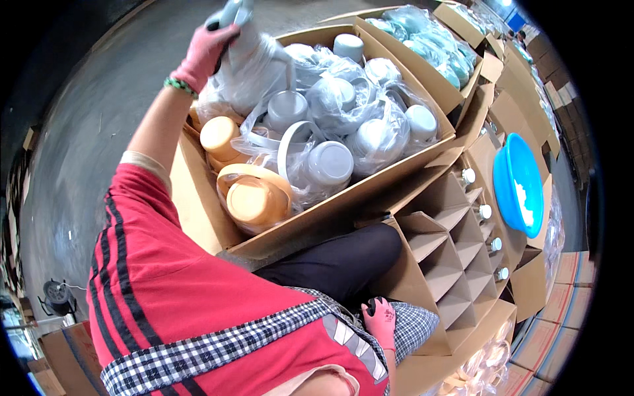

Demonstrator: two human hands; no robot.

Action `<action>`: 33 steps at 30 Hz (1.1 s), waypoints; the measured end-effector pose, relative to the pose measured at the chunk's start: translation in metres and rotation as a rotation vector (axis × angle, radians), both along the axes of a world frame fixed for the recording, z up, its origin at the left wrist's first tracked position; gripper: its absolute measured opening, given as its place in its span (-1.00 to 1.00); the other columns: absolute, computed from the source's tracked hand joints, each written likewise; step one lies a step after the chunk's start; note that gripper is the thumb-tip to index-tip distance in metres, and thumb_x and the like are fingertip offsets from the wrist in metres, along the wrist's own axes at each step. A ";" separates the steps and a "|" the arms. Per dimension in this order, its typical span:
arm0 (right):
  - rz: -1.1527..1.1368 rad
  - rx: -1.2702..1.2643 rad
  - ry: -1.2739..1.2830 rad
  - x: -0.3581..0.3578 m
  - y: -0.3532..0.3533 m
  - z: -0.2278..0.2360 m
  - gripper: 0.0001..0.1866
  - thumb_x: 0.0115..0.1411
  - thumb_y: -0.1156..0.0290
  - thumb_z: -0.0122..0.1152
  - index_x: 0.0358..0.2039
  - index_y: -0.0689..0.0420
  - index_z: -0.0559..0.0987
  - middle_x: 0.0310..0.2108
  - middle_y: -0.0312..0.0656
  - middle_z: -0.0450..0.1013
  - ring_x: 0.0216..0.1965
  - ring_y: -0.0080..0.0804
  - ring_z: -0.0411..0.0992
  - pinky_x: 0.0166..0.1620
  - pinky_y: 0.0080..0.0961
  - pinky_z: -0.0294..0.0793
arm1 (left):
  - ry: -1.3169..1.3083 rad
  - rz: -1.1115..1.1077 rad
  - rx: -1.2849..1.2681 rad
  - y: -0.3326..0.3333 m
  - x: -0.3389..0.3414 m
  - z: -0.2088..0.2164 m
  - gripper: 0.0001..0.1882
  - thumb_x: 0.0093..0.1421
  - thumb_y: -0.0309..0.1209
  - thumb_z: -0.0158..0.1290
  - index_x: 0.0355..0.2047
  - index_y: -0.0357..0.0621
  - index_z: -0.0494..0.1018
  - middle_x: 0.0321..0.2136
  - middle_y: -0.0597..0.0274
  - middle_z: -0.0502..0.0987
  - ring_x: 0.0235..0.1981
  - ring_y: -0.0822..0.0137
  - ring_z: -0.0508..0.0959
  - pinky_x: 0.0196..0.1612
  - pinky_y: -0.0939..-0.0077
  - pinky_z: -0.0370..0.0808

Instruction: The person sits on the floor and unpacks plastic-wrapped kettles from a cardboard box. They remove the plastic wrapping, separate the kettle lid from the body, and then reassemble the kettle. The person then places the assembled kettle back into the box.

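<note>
My left hand, in a pink glove, is raised over the far left side of a large open carton. Its fingers close round a light grey-blue plastic piece, blurred and partly cut off by the top edge. Clear plastic wrap hangs just below that hand. Inside the carton lie several grey plastic containers with loop handles, many bagged, and a few orange ones at the near left. My right hand, also gloved, rests curled at the checked apron; whatever its fingers hold is hidden.
Right of my knee stands a divided carton with cardboard cells and several white-capped bottles. A blue basin sits beyond it. Another carton of bagged teal items is at the far side. Stacked boxes stand at right.
</note>
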State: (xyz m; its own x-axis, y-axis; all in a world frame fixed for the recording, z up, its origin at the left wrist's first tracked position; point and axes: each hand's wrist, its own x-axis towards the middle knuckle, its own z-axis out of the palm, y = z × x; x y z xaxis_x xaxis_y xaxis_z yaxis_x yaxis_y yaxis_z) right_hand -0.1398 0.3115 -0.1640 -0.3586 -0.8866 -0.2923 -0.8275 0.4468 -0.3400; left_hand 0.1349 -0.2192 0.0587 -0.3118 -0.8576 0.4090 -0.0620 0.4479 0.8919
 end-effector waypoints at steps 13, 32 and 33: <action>-0.275 -1.046 -0.604 -0.024 -0.160 0.154 -0.39 -0.02 0.34 0.22 0.02 0.25 0.21 0.00 -0.04 0.21 0.05 -0.31 0.18 0.05 -0.43 0.16 | 0.178 -0.686 -0.095 0.197 -0.137 0.199 -0.83 0.08 -0.37 -0.04 -0.55 -0.23 0.36 -0.62 0.25 0.38 -0.57 0.39 0.40 -0.43 0.58 0.37; -0.894 -1.134 -0.724 -0.102 0.033 0.027 -0.41 0.02 0.25 0.15 0.02 0.19 0.19 -0.04 -0.11 0.22 -0.06 -0.36 0.20 -0.05 -0.46 0.24 | -0.257 -0.953 0.028 0.279 -0.181 -0.082 -0.58 0.08 -0.35 -0.03 -0.06 -0.29 0.29 -0.12 0.20 0.39 -0.09 0.37 0.34 -0.01 0.52 0.22; -0.891 -1.100 -0.728 -0.101 0.029 0.020 -0.42 0.02 0.24 0.15 0.02 0.19 0.20 -0.05 -0.12 0.22 -0.07 -0.37 0.21 -0.06 -0.46 0.25 | -0.260 -1.004 0.077 0.274 -0.182 -0.121 -0.50 0.08 -0.34 -0.01 0.01 -0.28 0.22 -0.05 0.15 0.32 -0.02 0.33 0.29 0.06 0.46 0.15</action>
